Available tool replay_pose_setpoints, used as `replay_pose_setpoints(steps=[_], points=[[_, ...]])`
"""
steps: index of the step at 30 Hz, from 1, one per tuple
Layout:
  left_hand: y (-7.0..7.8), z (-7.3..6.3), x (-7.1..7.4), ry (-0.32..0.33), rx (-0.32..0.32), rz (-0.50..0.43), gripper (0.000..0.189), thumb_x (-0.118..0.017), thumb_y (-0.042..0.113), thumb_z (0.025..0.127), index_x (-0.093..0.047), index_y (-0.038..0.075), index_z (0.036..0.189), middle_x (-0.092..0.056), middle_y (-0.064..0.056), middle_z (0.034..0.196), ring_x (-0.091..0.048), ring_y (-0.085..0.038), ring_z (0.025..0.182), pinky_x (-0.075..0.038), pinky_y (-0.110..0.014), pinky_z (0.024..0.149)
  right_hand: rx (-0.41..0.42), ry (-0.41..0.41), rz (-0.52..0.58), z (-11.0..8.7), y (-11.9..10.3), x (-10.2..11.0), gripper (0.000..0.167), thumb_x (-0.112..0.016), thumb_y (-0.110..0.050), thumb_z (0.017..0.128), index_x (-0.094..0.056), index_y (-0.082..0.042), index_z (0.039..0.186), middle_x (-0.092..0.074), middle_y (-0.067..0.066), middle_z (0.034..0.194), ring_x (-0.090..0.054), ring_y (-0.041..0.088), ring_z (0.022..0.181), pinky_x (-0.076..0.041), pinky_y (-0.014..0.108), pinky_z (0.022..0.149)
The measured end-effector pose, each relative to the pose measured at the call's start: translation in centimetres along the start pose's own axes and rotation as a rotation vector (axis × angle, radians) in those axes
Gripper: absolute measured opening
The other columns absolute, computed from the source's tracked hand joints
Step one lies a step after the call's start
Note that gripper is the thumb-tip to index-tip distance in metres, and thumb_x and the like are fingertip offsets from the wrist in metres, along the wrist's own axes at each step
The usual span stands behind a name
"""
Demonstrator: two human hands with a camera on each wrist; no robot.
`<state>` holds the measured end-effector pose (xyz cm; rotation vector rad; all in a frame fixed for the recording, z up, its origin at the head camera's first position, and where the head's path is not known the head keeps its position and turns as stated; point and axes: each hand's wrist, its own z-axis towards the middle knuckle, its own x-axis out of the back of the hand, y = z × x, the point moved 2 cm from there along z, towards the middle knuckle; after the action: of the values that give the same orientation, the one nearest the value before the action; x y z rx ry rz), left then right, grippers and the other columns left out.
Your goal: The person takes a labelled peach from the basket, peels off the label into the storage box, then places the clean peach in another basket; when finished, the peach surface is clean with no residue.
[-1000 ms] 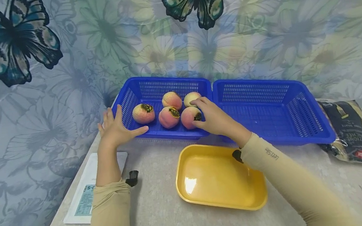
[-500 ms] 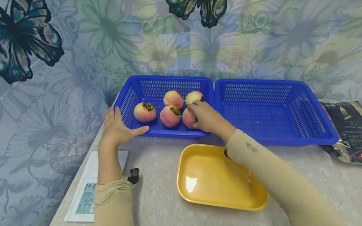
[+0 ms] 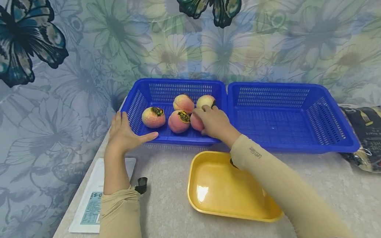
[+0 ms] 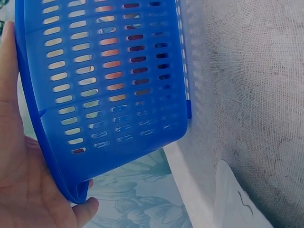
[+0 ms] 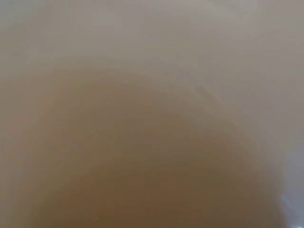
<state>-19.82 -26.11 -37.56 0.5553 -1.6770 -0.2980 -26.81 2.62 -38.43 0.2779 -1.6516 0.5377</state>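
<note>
Over the last second the right hand [image 3: 214, 121] has gone from reaching around the front-right peach [image 3: 196, 122], fingers spread and its dark sticker on show, to covering most of it, sticker hidden. The left hand [image 3: 121, 135] has settled slightly, its fingertips now at the rim of the left blue plastic basket [image 3: 185, 139]. All five peaches are in that basket, so I judge the work to be at taking hold of one fruit, with none lifted out yet.

The right hand's grip looks closed on the front-right peach: the thumb sits on its near side and the curled fingers come over from above, with only the pink left part of the fruit uncovered. The right wrist view is too blurred to confirm how firmly. The back-right peach [image 3: 204, 101] lies just behind those fingers; I cannot tell whether they touch it.

The left hand's grip is wide apart, thumb stretched along the front rim and fingers straight at the left end, touching the basket's corner but holding no peach
</note>
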Motion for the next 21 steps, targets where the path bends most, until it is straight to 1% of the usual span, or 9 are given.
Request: replay_pose_setpoints(steps=[3,6,10,17,21], points=[[0.07,-0.03,0.0,0.003,-0.001,-0.003,0.15,-0.067,0.085,0.064,0.016,-0.001,0.155,0.021,-0.023,0.163,0.017,-0.046,0.15,-0.003,-0.067,0.119,-0.006,0.006,-0.022,0.08,0.02,-0.02,0.088,-0.085,-0.037,0.078,-0.04,-0.013,0.149,-0.048,0.016,0.147,-0.051,0.045,0.124,-0.049,0.056,0.099],[0.15,-0.08,0.0,0.002,0.001,-0.003,0.15,-0.067,0.085,0.064,0.016,-0.001,0.155,0.021,-0.023,0.163,0.017,-0.046,0.15,-0.003,-0.067,0.119,-0.002,0.006,-0.023,0.04,0.06,-0.01,0.091,-0.085,-0.044,0.075,-0.043,-0.01,0.148,-0.048,0.016,0.145,-0.053,0.043,0.121,-0.049,0.055,0.099],[0.28,-0.13,0.04,0.002,0.001,-0.012,0.149,-0.068,0.084,0.064,0.016,-0.001,0.155,0.02,-0.023,0.163,0.016,-0.046,0.15,-0.002,-0.067,0.119,0.004,0.011,-0.007,-0.06,0.1,-0.01,0.086,-0.084,-0.048,0.075,-0.047,-0.015,0.145,-0.051,0.017,0.14,-0.056,0.042,0.114,-0.05,0.055,0.097],[0.25,-0.2,0.03,0.011,-0.001,-0.016,0.149,-0.068,0.083,0.065,0.015,-0.001,0.155,0.019,-0.023,0.163,0.014,-0.046,0.151,-0.003,-0.067,0.12,0.039,-0.003,-0.006,0.01,0.04,-0.25,0.078,-0.082,-0.044,0.079,-0.047,-0.021,0.146,-0.064,0.012,0.127,-0.064,0.035,0.105,-0.053,0.051,0.09],[0.19,-0.23,0.03,0.011,0.002,-0.016,0.149,-0.068,0.084,0.064,0.015,-0.001,0.155,0.019,-0.023,0.163,0.015,-0.046,0.151,-0.003,-0.067,0.119,0.025,0.0,0.032,0.17,0.18,-0.31,0.081,-0.083,-0.043,0.078,-0.046,-0.022,0.147,-0.059,0.016,0.13,-0.065,0.034,0.092,-0.054,0.05,0.084]])
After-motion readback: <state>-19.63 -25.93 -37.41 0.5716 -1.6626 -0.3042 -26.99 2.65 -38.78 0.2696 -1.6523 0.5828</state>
